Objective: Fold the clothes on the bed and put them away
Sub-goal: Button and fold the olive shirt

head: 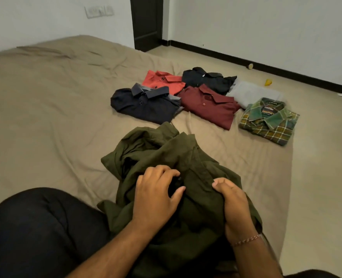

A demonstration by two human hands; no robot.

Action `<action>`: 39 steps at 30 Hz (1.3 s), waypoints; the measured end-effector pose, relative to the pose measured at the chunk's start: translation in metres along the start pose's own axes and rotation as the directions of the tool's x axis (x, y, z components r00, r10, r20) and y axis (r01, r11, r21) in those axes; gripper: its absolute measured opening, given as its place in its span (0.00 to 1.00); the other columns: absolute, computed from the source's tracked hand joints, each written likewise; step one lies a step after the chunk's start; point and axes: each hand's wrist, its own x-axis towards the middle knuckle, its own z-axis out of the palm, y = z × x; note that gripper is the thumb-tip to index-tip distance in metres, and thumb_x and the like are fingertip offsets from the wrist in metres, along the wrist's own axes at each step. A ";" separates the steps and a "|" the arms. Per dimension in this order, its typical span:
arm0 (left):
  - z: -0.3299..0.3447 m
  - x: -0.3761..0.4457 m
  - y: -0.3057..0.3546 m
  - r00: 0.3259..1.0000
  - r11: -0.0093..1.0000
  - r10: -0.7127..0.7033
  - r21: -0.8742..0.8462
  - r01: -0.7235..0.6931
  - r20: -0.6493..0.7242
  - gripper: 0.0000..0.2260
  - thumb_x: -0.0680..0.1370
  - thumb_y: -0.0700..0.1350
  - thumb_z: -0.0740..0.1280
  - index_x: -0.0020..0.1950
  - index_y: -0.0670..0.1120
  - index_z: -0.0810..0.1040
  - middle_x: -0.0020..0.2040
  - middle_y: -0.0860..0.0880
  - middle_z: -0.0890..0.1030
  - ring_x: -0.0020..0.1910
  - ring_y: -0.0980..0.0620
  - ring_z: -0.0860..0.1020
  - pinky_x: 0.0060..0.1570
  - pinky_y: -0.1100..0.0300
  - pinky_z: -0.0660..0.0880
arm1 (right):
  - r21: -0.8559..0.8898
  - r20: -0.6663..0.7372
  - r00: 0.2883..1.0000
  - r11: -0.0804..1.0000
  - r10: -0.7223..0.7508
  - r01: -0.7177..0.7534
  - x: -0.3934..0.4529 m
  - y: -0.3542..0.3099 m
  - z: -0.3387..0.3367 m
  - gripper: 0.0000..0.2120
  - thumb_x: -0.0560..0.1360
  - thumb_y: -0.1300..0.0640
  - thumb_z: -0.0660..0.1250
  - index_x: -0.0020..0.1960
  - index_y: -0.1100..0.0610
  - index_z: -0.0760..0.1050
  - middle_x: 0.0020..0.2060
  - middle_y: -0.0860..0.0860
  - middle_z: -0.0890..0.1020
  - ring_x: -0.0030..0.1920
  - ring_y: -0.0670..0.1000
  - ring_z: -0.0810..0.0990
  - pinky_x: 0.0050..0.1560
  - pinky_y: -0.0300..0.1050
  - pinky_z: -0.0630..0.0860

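The olive shirt (166,157) lies crumpled at the bed's near edge, its bulk running away from me. My right hand (233,205) grasps its cloth; my left hand (156,195) rests on it, fingers spread.

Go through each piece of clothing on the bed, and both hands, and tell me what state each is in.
Olive shirt: crumpled, unfolded.
Navy shirt: folded.
Orange shirt: folded.
Maroon shirt: folded.
Black shirt: folded.
Grey garment: folded.
Plaid shirt: folded.
Left hand: fingers spread, resting on olive shirt.
Right hand: grip on olive shirt.
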 end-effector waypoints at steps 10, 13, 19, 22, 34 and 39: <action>0.017 0.007 -0.003 0.992 0.990 -0.129 0.056 0.128 0.008 0.14 0.76 0.60 0.72 0.60 0.58 0.80 0.56 0.60 0.80 0.58 0.55 0.76 0.58 0.50 0.75 | 0.255 0.130 0.991 0.965 0.030 -0.062 0.009 0.017 -0.009 0.07 0.64 0.57 0.65 0.37 0.59 0.68 0.47 0.61 0.71 0.49 0.60 0.69 0.46 0.53 0.72; 0.022 0.009 -0.005 0.990 0.987 -0.139 0.088 0.136 0.020 0.14 0.77 0.62 0.70 0.61 0.60 0.81 0.56 0.60 0.79 0.58 0.55 0.75 0.58 0.50 0.74 | 0.233 0.145 0.989 0.970 0.039 -0.073 0.008 0.016 -0.006 0.07 0.63 0.57 0.66 0.37 0.59 0.70 0.46 0.62 0.73 0.48 0.61 0.72 0.48 0.53 0.76; 0.032 0.015 -0.004 0.987 0.978 -0.146 0.162 0.135 0.060 0.17 0.77 0.64 0.68 0.64 0.61 0.79 0.59 0.59 0.78 0.61 0.53 0.74 0.61 0.49 0.70 | 0.173 0.161 0.986 0.982 0.044 -0.073 0.012 0.021 -0.007 0.05 0.67 0.57 0.64 0.35 0.58 0.71 0.39 0.59 0.75 0.42 0.58 0.76 0.46 0.52 0.77; 0.038 0.018 -0.007 0.984 0.980 -0.156 0.135 0.145 0.081 0.12 0.80 0.61 0.66 0.60 0.60 0.81 0.57 0.58 0.79 0.59 0.53 0.75 0.60 0.49 0.70 | 0.159 0.161 0.985 0.984 0.054 -0.080 0.014 0.025 -0.008 0.06 0.67 0.57 0.64 0.35 0.58 0.71 0.38 0.58 0.74 0.41 0.57 0.75 0.46 0.51 0.76; -0.036 0.007 0.012 0.997 0.868 -0.055 -0.495 0.020 -0.057 0.09 0.75 0.38 0.76 0.49 0.51 0.86 0.41 0.57 0.81 0.41 0.52 0.81 0.43 0.69 0.76 | 0.044 0.255 0.965 0.998 -0.056 0.046 -0.007 -0.004 -0.004 0.09 0.69 0.56 0.65 0.43 0.62 0.76 0.44 0.61 0.79 0.47 0.61 0.77 0.49 0.55 0.77; -0.055 -0.002 0.018 0.989 0.836 -0.050 -0.548 -0.036 -0.141 0.07 0.76 0.39 0.77 0.50 0.50 0.86 0.41 0.57 0.82 0.42 0.52 0.81 0.45 0.68 0.76 | 0.004 0.377 0.910 0.982 -0.175 0.187 -0.033 -0.021 0.004 0.04 0.71 0.60 0.70 0.44 0.58 0.83 0.39 0.62 0.82 0.41 0.60 0.81 0.43 0.50 0.82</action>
